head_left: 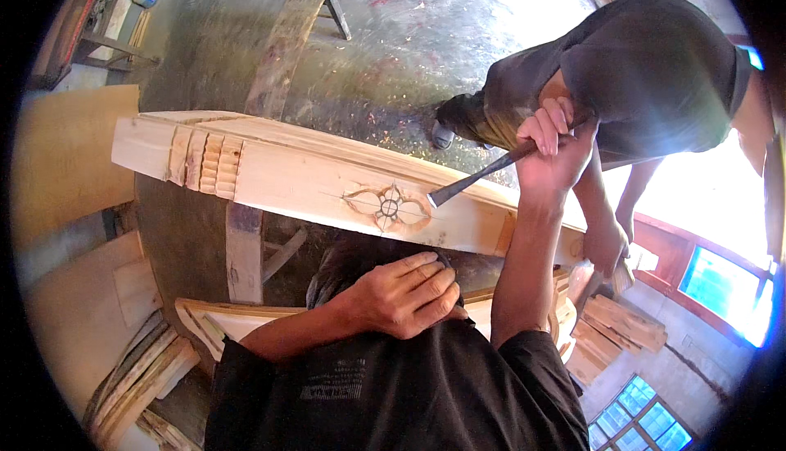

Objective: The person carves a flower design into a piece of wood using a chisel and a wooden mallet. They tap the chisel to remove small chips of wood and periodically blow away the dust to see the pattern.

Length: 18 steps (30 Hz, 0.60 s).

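Note:
A long pale wooden beam [303, 177] crosses in front of me, with a carved flower [389, 207] of pointed petals and pencil lines on its near face. My right hand [557, 144] is raised over the beam, its fingers wrapped round a long dark chisel [483, 177]. The chisel slants down to the left, its bright edge near the flower's right petal; whether it touches the wood I cannot tell. Close to my body, below the beam, my left hand [413, 291] is closed. Something dark shows at its fingertips, mostly hidden.
At the right a co-worker in dark clothes [647, 74] bends over the beam's far end, a hand [606, 246] near a brush-like thing [624, 276]. Grooved ridges [217, 163] mark the beam's left end. Wood pieces [618, 324] are stacked lower right; boards [139, 385] lie lower left.

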Tool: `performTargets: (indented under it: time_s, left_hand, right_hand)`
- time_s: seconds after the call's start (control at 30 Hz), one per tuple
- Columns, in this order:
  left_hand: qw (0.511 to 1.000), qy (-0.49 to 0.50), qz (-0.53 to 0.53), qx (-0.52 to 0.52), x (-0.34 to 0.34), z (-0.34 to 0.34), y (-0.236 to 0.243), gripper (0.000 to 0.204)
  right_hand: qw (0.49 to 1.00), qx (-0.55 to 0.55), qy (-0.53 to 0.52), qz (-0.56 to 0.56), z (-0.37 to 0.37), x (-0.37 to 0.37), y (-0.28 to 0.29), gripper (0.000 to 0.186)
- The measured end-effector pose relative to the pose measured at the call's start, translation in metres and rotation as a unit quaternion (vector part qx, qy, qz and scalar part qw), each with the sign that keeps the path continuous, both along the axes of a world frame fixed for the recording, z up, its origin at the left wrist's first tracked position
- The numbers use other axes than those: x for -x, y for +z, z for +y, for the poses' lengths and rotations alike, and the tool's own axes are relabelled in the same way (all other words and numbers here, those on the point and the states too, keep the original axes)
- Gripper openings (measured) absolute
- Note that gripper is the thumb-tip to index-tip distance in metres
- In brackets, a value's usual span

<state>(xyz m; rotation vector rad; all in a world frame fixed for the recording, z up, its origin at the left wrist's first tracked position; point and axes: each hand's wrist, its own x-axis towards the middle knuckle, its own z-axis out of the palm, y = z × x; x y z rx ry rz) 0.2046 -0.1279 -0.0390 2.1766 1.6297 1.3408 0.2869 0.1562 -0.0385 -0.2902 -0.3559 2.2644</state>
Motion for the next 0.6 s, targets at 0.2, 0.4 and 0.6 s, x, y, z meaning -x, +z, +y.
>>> performTargets:
  time_s: [0.2, 0.4, 0.6]
  left_hand:
    - [0.999, 0.04, -0.034, -0.012, -0.005, 0.035, 0.02, 0.043]
    - [0.981, 0.182, -0.065, 0.003, -0.014, 0.101, 0.035, 0.076]
    - [0.957, 0.276, -0.02, 0.089, 0.001, 0.134, 0.036, 0.101]
  right_hand:
    - [0.999, 0.042, -0.003, 0.012, -0.01, 0.005, 0.002, 0.048]
    - [0.997, -0.008, 0.071, -0.025, 0.002, 0.026, 0.044, 0.053]
    - [0.995, 0.002, 0.095, -0.042, 0.0, 0.049, 0.043, 0.054]
